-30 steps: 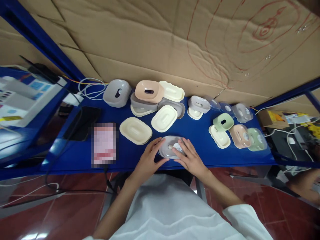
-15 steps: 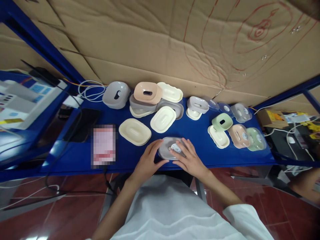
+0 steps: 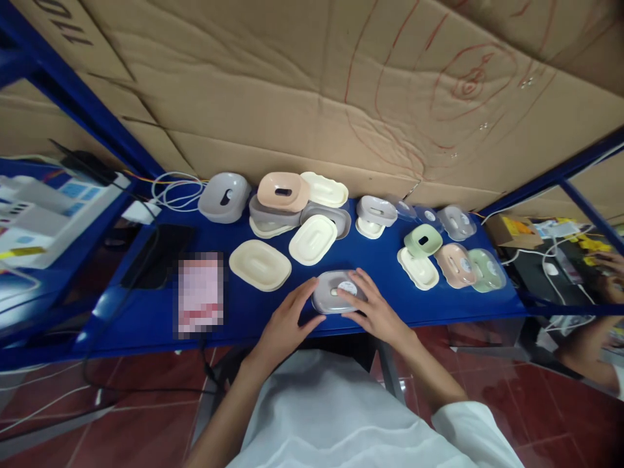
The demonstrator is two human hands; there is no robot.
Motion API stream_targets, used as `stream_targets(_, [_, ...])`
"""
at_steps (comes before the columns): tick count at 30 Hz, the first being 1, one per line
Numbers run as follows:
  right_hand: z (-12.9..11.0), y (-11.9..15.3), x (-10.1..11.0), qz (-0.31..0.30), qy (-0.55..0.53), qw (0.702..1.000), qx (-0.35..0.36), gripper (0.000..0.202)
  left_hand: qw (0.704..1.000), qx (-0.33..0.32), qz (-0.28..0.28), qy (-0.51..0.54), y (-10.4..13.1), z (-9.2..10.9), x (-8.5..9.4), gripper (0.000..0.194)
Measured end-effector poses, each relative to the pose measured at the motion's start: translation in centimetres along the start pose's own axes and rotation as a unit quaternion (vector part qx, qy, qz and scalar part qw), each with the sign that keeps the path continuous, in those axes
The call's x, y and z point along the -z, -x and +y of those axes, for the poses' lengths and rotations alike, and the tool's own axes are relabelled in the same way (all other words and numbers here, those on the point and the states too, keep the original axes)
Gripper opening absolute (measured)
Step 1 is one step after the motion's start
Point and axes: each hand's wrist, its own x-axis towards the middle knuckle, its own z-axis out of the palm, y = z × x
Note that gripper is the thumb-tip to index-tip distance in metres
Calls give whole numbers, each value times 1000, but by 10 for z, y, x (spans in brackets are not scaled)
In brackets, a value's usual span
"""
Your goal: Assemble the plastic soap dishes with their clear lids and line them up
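Near the table's front edge lies a small grey plastic box with rounded ends, a clear cover and a round white sticker on top. My left hand grips its left end, thumb at the near side and fingers at the far side. Over the right end, my right hand holds the box, with fingers across the top and far edge. Behind it lie a cream oval tray and, to the left, a larger cream tray. The underside of the box is hidden.
Slotted covers in grey, peach and green stand farther back on the blue table. Clear-covered peach and green boxes sit to the right. A pixelated pink item is at left. Another person's arm shows far right.
The view has shifted slightly. The fingers of my right hand have drawn back a little across the top of the grey box, showing more of the sticker. My left hand keeps its grip.
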Motion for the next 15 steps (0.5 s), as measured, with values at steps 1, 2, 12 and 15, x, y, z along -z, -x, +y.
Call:
stream_targets(1, [2, 1, 6, 14, -26, 1000, -5, 63, 1000, -6, -4, -5, 0, 1, 1, 73])
stream_targets(2, [6, 3, 15, 33, -47, 998, -11, 64, 1000, -10, 0, -11, 1, 2, 2, 72])
stream_targets(12, [230, 104, 182, 293, 211, 802, -476, 74, 961, 13, 189, -202, -6, 7, -12, 51])
stream_targets(15, [296, 118, 208, 234, 235, 746, -577, 73, 965, -29, 149, -216, -9, 5, -13, 42])
